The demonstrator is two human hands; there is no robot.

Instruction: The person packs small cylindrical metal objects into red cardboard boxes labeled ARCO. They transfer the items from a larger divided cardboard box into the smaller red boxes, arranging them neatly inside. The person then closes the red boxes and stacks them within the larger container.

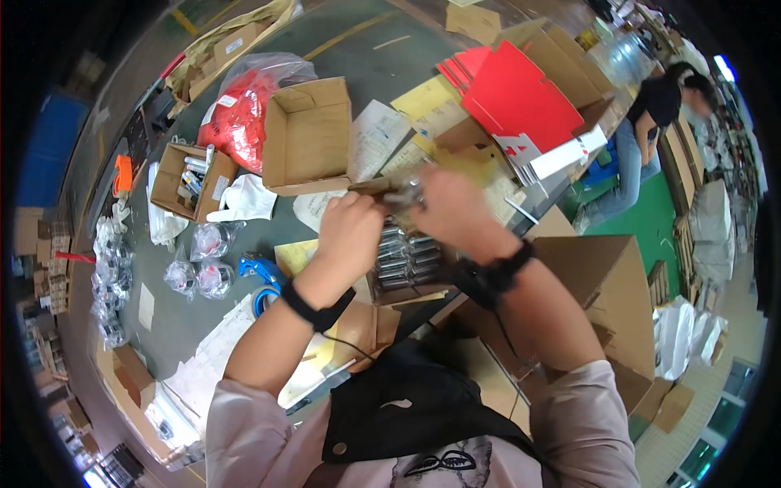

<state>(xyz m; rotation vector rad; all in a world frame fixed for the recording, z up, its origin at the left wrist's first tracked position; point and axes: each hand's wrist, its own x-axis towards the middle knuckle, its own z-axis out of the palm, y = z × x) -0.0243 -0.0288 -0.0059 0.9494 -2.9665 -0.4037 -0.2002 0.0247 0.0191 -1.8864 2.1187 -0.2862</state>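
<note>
A small cardboard box stands in front of me, filled with rows of shiny, dark, clear-wrapped pieces. My left hand is closed at the box's far left, its fingers curled over a brown cardboard flap. Over the far right side of the box, my right hand is smeared by motion. Its fingers are closed round a small shiny, silvery piece, whose kind I cannot make out. Black bands circle both wrists.
An open cardboard box, a bag of red pieces and a carton of markers stand farther left. A blue tape dispenser lies near my left forearm. Red sheets stand far right. A large carton borders my right arm. Someone sits beyond.
</note>
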